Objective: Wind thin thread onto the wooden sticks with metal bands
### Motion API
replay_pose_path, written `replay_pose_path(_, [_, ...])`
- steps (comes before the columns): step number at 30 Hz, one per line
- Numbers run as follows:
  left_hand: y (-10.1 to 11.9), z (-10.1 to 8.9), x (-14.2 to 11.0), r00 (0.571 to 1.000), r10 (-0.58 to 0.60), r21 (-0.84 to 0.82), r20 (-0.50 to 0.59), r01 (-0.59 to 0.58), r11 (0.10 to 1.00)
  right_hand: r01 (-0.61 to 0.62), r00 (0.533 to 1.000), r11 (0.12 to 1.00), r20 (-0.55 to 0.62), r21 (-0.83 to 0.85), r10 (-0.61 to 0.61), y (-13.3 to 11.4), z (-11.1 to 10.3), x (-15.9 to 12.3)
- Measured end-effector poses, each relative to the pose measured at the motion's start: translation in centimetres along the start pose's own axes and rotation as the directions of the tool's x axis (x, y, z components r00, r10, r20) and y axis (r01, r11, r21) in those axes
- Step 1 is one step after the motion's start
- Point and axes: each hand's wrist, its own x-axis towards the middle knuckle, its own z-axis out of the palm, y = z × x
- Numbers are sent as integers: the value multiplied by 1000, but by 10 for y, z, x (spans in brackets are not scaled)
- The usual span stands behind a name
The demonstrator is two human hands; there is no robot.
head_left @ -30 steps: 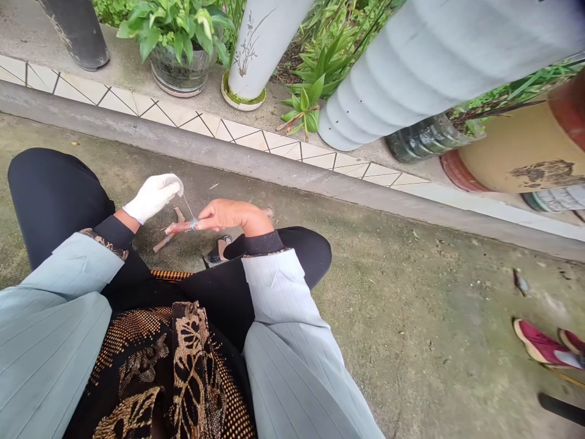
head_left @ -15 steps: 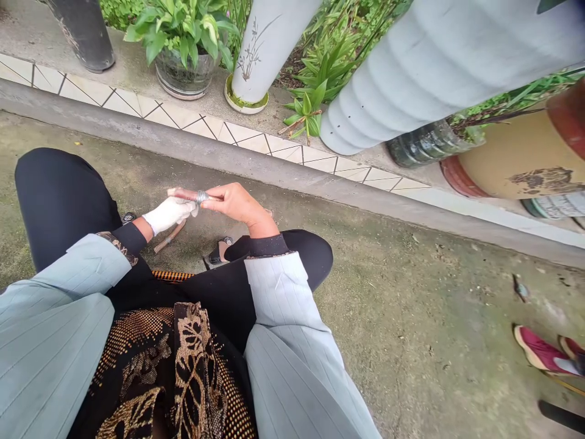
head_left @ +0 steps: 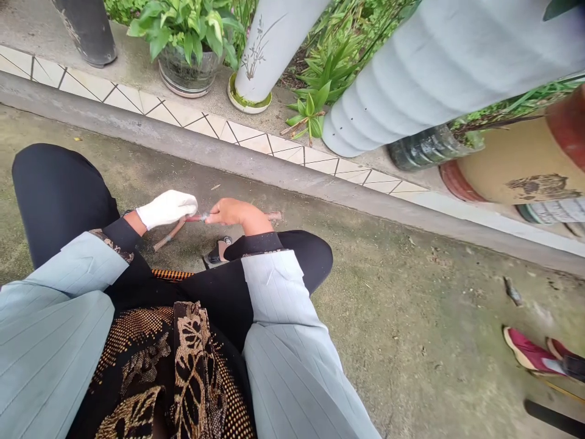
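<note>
My left hand (head_left: 168, 209), in a white glove, is closed with fingertips pinched beside a thin reddish-brown stick (head_left: 194, 217). A thin string (head_left: 203, 216) is wound round the stick in several turns; its free end is too fine to see clearly, seemingly between my gloved fingers. My right hand (head_left: 235, 213), bare, grips the stick just right of the winding, and its fingers hide part of it. Below my left hand another brown stick (head_left: 169, 236) slants down to the left. A stick end (head_left: 275, 216) shows past my right wrist.
Ahead runs a low tiled ledge (head_left: 256, 141) with a plant pot (head_left: 189, 72), a white pillar-like vase (head_left: 260, 67), a ribbed grey column (head_left: 365, 116) and a tan pot (head_left: 507, 164). At right on the concrete (head_left: 411, 292) are another person's red shoes (head_left: 528, 350).
My left hand first held the string taut above the stick, then passed below it as the stick rose and tilted. Now the stick is lower again, with my gloved hand at its left end.
</note>
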Motion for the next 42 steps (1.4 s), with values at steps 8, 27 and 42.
replay_pose_path(8, [-11, 7, 9, 999, -38, -558, -3, 29, 829, 490, 872, 758, -238, 430, -428, 5, -4, -20])
replay_pose_path(27, [-12, 4, 4, 998, -30, -434, 59, 53, 899, 431, 875, 834, 67, 345, -480, -1, -1, -15])
replay_pose_path(42, [2, -2, -3, 996, 18, -521, 86, 30, 853, -236, 916, 964, -359, -119, 180, 5, -4, 4])
